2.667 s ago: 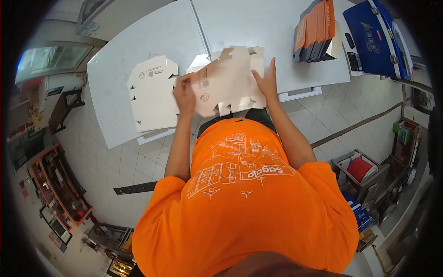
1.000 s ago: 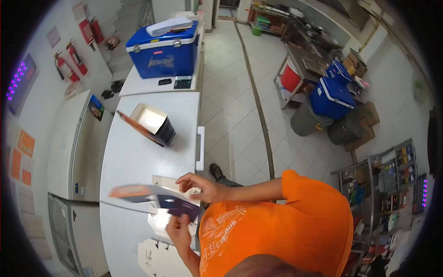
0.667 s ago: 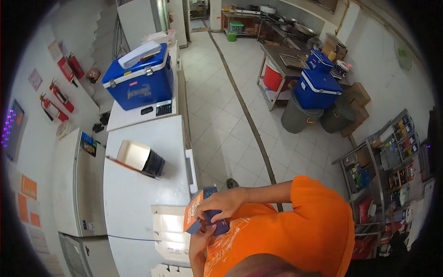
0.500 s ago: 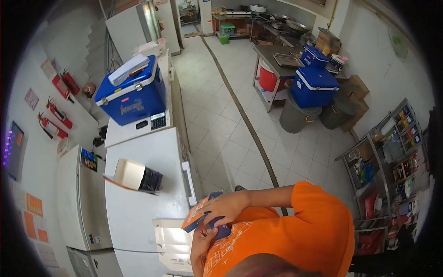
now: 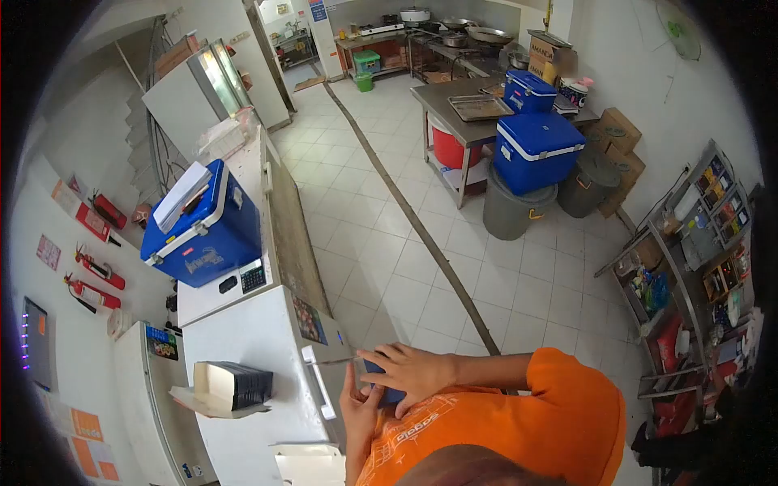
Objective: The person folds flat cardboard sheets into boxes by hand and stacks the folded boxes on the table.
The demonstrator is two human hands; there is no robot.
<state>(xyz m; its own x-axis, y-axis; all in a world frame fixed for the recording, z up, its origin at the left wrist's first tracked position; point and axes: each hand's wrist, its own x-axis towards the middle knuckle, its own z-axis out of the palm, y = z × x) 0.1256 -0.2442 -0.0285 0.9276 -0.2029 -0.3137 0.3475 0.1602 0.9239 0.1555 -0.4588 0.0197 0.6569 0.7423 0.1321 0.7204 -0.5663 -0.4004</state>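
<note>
A small dark blue folding carton (image 5: 392, 395) is between my hands, close to the front of my orange shirt. My right hand (image 5: 413, 373) lies over its top with the fingers spread across it and covers most of it. From below, my left hand (image 5: 362, 405) holds the near side, thumb against the carton and index finger pointing up. On the white freezer lid to the left, a cream-lined open carton (image 5: 212, 387) sits against a stack of dark cartons (image 5: 251, 387). A flat cream carton blank (image 5: 306, 466) lies at the lid's near edge.
A blue cooler (image 5: 207, 235) with papers on top stands beyond the freezer (image 5: 243, 336), near a calculator (image 5: 253, 277). Across the tiled floor are a steel table (image 5: 454, 121), more blue coolers (image 5: 539, 146) and grey bins (image 5: 515, 211). A cluttered shelf (image 5: 689, 283) stands at right.
The view has turned and shifted. My right hand has spread flatter over the carton, whose orange face no longer shows. My left index finger now points upward.
</note>
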